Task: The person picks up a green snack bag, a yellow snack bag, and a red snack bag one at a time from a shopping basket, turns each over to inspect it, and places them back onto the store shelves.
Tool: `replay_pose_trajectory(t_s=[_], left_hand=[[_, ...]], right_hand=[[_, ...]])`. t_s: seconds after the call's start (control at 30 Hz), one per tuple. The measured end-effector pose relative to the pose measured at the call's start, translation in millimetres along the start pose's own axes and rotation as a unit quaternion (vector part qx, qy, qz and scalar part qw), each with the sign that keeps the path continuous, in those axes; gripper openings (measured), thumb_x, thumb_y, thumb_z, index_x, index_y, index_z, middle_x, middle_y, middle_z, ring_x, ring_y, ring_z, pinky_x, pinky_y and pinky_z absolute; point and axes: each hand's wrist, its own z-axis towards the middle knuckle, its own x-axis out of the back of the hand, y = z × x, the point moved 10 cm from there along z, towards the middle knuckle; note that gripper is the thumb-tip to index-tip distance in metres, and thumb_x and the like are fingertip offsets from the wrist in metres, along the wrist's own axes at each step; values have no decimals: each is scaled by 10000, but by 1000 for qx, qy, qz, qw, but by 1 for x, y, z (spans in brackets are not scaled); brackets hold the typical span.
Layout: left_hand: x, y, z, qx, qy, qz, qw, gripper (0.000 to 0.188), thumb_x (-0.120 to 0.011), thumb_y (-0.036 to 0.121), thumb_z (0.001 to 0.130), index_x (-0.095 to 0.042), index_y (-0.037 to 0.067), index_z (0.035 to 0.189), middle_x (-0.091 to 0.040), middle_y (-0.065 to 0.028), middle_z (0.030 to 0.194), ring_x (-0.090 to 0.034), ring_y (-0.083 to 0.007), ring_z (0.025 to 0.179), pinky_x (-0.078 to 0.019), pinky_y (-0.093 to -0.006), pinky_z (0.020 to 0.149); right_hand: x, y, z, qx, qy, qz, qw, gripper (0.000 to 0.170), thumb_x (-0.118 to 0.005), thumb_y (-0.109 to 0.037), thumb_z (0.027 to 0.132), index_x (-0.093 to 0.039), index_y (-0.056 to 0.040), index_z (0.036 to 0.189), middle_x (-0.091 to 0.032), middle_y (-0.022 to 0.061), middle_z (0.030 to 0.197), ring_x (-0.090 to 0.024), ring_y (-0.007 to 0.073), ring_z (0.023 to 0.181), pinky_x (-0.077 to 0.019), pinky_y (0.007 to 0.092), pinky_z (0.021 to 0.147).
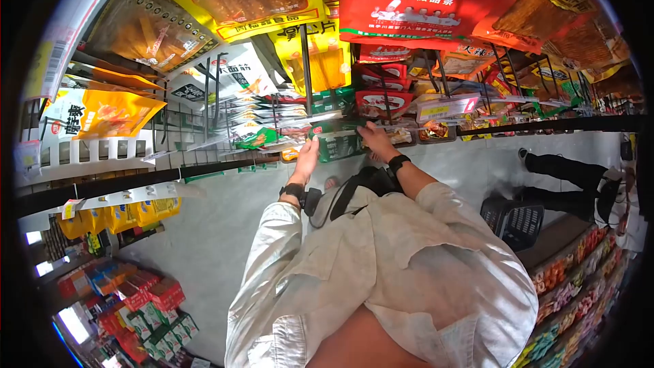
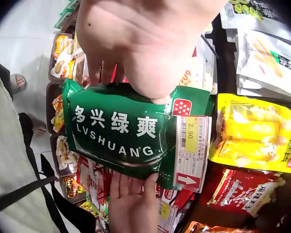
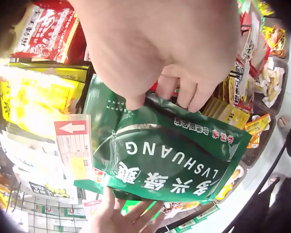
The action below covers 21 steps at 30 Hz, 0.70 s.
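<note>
Noted well left of the green packet [image 1: 338, 144]: an orange-and-white packet [image 1: 102, 116] hanging from the rack and, lower down, yellow bags [image 1: 129, 217] beneath a black rail [image 1: 225, 165]. Observed bare grey floor [image 1: 204, 225] left of the green packet, on the near side of that rail. Found white packets [image 1: 242, 71] hung beyond the green packet, to its left. Recorded at the left edge of the green packet the left hand [image 1: 310, 158]: closed to a grip on that edge, thumb on the printed face, fingers behind. Found the green packet itself between both hands, at the front of the hanging stock, printed face showing, with a price tag [image 2: 191, 150] overlying its shelf-side end; cannot tell whether free of a hook. Recorded at the right edge of the green packet the right hand [image 1: 378, 140]: likewise gripping, thumb against the face, fingers curled behind. Noted red packets [image 1: 383, 104] just beyond the right hand, leaving little room on the shelf side of the green packet. Observed more open space over the floor on its near side. Found well right of the green packet a dark basket [image 1: 514, 221] on the floor, beside another person's dark-trousered legs [image 1: 565, 170].
</note>
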Motion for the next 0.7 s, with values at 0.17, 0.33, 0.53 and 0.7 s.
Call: replay_pose_trajectory(t_s=[0.17,0.33,0.53,0.7], left_hand=[[11,-35,36,-14,54,5,998,467,-461,503,1053,-620,114,1256,-632,-4,1104,-558,-128,989,-464,-319,856],[2,-6,22,60,71,-39,995,572,-482,532,1029,-667,20,1206,-656,-63,1046,-570,-177,944,-458,-326,871],[-4,-4,40,98,131,-190,968,537,-503,515,1028,-687,41,1201,-675,-64,1076,-587,-160,909,-465,-323,780],[-23,12,26,78,5,-220,972,620,-479,601,1005,-442,166,1445,-497,-75,1431,-482,-250,1296,-390,-449,1069]], right_hand=[[-1,9,14,30,35,58,997,451,-589,-387,1008,-581,30,1179,-607,43,1043,-529,130,969,-430,284,857],[1,11,18,-27,51,108,993,491,-631,-394,985,-556,12,1251,-623,70,1107,-557,141,1035,-429,279,913],[17,44,33,-26,164,19,986,550,-718,-468,902,-626,-6,1186,-663,60,1087,-598,162,1061,-457,314,919],[5,63,22,-82,-1,62,995,393,-722,-390,890,-710,-35,1059,-687,71,946,-638,189,891,-511,335,795]])
